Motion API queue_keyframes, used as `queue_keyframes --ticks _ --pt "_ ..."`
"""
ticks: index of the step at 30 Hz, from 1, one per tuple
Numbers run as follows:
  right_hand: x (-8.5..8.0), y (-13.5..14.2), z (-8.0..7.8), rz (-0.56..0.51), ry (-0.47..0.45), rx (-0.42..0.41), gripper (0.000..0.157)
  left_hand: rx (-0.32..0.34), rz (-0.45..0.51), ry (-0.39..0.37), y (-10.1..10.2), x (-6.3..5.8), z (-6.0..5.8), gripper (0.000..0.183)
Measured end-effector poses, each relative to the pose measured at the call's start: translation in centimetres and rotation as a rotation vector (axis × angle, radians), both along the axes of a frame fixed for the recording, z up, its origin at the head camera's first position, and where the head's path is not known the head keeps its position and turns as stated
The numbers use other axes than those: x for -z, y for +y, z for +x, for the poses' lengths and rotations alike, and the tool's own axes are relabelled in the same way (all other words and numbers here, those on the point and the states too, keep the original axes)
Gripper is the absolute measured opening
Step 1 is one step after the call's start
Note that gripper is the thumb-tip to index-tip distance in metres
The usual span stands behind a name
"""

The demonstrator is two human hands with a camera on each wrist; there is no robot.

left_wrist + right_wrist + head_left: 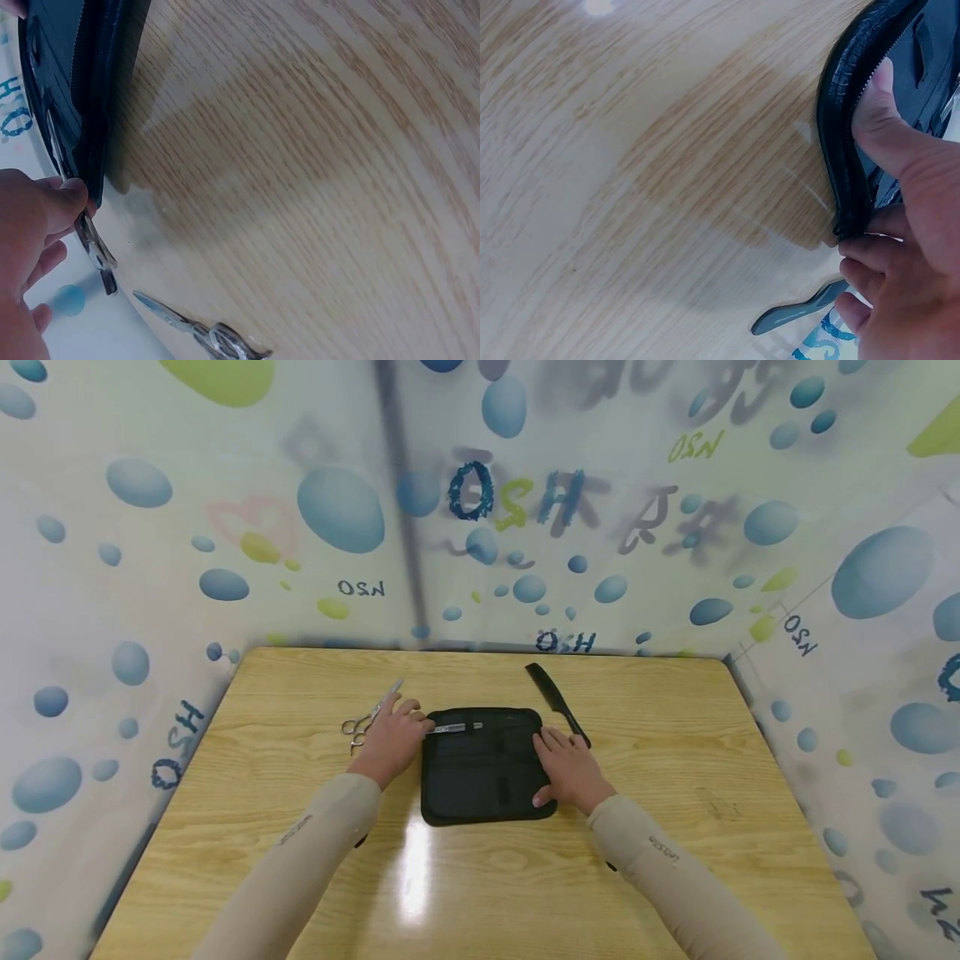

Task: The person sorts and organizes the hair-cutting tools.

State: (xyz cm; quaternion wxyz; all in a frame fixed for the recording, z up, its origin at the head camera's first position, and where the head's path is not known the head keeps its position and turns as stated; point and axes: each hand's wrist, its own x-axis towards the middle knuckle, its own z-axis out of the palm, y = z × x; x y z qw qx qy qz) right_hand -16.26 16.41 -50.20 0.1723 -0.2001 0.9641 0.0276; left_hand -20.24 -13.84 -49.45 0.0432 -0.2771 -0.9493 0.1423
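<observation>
A black zip case (480, 777) lies unzipped on the table, its dark inside facing up with small elastic loops. My left hand (392, 739) is at its upper left edge, thumb and fingers pinching a slim silver metal tool (94, 244). The tool's far end (453, 727) passes under a loop inside the case. At the right edge, my right hand (573, 770) grips the case, thumb on the inner side and fingers around the rim (840, 150). Silver scissors (199, 328) lie beside my left hand, partly covered by it in the head view.
A black comb (551, 689) with a long handle lies behind my right hand, its handle end close to the fingers. The wooden table (675, 860) meets patterned wall sheets (420, 585) at the back and sides. Light glares off the wood in front of the case.
</observation>
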Motion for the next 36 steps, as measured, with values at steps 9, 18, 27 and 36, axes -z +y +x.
queue_keyframes --ticks 9,18,27,36 --pt "-0.2 -0.1 0.1 -0.008 -0.008 0.006 0.108 -0.017 0.001 -0.017 0.5 0.3 -0.3 0.022" --pt "-0.3 -0.3 0.2 -0.002 -0.018 0.005 0.107 -0.008 0.001 -0.004 0.9 0.5 -0.2 0.022" --pt "-0.3 -0.2 0.2 -0.003 -0.011 0.007 0.106 -0.008 0.041 -0.009 1.3 0.6 -0.3 0.025" --pt "-0.4 -0.3 0.3 0.016 -0.018 0.010 0.107 -0.009 0.038 -0.006 1.7 0.6 -0.4 0.026"
